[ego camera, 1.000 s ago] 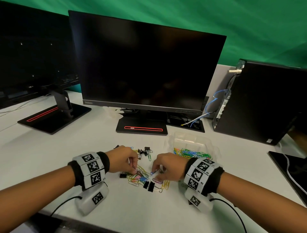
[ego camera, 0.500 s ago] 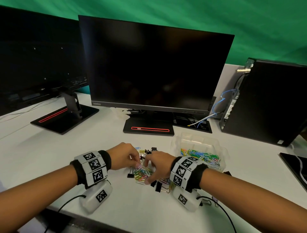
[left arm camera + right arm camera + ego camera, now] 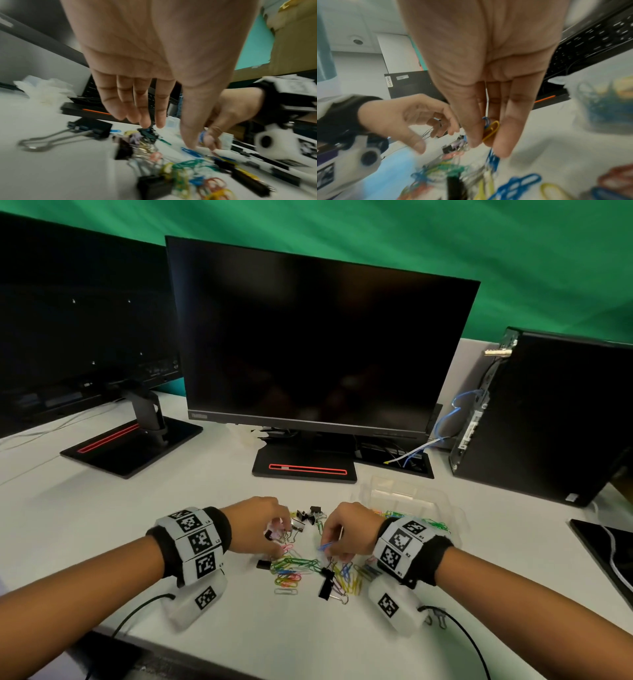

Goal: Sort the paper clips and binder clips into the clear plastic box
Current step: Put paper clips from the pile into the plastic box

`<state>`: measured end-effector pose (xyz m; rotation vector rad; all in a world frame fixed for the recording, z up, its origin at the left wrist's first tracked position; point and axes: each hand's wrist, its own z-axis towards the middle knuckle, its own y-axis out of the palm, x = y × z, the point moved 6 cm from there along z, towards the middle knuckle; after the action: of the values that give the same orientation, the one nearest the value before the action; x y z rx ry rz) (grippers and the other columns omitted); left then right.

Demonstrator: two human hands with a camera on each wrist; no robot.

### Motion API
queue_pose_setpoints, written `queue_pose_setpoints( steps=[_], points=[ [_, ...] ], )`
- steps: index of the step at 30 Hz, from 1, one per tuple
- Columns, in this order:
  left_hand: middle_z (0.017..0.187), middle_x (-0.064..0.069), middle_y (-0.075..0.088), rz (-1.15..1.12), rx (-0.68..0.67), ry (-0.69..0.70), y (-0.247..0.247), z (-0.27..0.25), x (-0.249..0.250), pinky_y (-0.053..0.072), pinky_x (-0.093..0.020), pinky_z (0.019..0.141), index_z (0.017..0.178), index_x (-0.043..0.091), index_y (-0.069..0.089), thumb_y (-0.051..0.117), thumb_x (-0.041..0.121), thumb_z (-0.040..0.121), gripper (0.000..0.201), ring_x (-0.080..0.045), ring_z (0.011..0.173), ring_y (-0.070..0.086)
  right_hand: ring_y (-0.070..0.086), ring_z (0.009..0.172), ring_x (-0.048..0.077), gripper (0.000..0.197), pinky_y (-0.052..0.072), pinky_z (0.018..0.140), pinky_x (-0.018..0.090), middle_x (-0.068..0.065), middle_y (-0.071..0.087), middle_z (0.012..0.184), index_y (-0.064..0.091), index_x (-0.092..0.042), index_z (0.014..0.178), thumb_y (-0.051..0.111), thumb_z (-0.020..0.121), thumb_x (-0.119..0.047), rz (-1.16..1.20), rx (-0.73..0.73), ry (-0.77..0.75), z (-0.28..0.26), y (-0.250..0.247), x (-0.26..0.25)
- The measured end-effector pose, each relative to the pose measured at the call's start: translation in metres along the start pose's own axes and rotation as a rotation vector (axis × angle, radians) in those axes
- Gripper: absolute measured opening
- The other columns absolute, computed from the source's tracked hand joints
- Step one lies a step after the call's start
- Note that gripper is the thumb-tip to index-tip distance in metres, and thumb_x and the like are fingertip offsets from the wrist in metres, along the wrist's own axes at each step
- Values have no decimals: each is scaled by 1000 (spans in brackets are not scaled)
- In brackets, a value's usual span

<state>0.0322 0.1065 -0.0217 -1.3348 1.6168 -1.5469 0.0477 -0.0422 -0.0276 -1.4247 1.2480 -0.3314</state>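
Note:
Coloured paper clips (image 3: 294, 570) lie heaped on the white desk between my hands, mixed with black binder clips (image 3: 327, 583). More binder clips (image 3: 308, 515) sit just behind the heap. My right hand (image 3: 330, 547) hovers over the heap, and in the right wrist view this hand (image 3: 488, 136) pinches a yellow paper clip (image 3: 492, 128) and a blue one between thumb and fingers. My left hand (image 3: 279, 537) reaches down with nearly straight fingers (image 3: 145, 121) onto a cluster of binder clips (image 3: 147, 133), holding nothing. The clear plastic box (image 3: 428, 494) stands at the right, with paper clips inside.
A large black monitor (image 3: 315, 344) stands on its base (image 3: 305, 467) right behind the clips. A second monitor (image 3: 78, 330) is at the left and a black computer tower (image 3: 555, 412) at the right. One binder clip (image 3: 436, 616) lies under my right wrist.
My right hand has pulled back to the right from beside the left hand and now holds paper clips above the heap. My left hand has stayed over the binder clips.

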Motion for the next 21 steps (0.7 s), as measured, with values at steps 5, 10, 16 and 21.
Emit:
queue_pose_setpoints(
  steps=[5,10,16,21],
  points=[
    [129,5,43,48,-130,69,21,-3,28,41,-29,100,133,27,40,76,50,67,79,-13,112,46,60,50,5,13,51,52,13,7,72,82,72,-6,89,70,81,-17,41,127,79,-13,-33,24],
    [144,1,31,83,-222,74,38,1,32,31,-36,112,142,24,31,75,45,71,86,-19,133,33,53,39,4,5,49,50,17,0,69,63,74,-14,78,69,80,-16,-38,281,147,-28,-72,55],
    [120,1,46,-9,-189,78,33,8,34,40,-29,99,125,26,53,72,34,78,52,-17,113,45,56,48,7,4,51,53,16,-10,65,63,72,-19,75,71,78,-16,-75,285,282,-41,-81,93],
    [95,7,45,-45,-154,114,32,13,38,33,-12,64,115,22,59,71,28,79,38,-8,80,42,58,84,13,12,48,75,24,-3,66,91,71,-20,86,71,77,-29,-224,313,189,-49,-74,78]
  ],
)
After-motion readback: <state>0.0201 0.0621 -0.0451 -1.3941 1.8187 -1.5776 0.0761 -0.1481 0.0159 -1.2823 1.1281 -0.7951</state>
